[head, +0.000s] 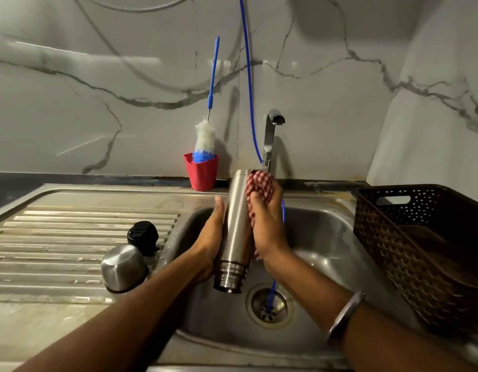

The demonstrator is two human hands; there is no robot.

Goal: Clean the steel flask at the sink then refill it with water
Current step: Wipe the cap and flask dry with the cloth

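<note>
The steel flask (235, 229) is held over the sink basin (326, 237), tilted with its open threaded mouth toward me and downward. My left hand (212, 237) grips its left side. My right hand (267, 226) holds a red-and-white checked cloth (259, 185) against the flask's right side and base. The flask's steel cup cap (123, 267) lies on the drainboard (57, 237), with the black stopper (143, 235) just behind it. The tap (271, 135) stands behind the flask; no water is seen running.
A red cup (201, 171) holding a blue-and-white bottle brush (205, 140) stands at the wall. A thin blue hose (248, 76) hangs down into the drain (270, 304). A dark woven basket (420, 251) sits right of the basin.
</note>
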